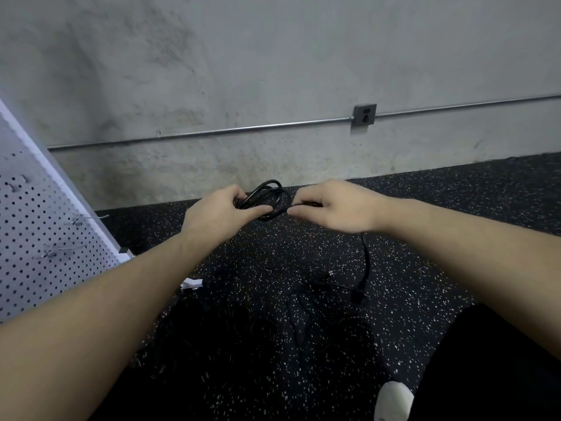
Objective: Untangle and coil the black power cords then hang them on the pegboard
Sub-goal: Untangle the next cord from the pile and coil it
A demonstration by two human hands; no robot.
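While the left hand is gripping a small coil of black power cord out in front of the body, the right hand is pinching the same cord just beside the coil, its fingers closed on the strand. Holding the loops bunched in one fist is probably keeping them from springing apart, and the pinch on the other side looks like it is feeding or wrapping the loose end around the bundle. From below the right hand, the free tail is hanging down toward the floor, ending in a plug that seems to be dangling just above or touching the floor; which one cannot be told.

More black cords are lying in a loose tangle on the dark speckled floor beneath the arms, hard to separate from the rubber surface, so several appear to be waiting their turn. At the left, the white pegboard is standing tilted in view, with metal hooks sticking out of it, and no cord is hanging on the hooks that show. No bin or box is showing anywhere in view; the cords are lying bare on the floor. A grey outlet box and conduit are running along the concrete wall behind.
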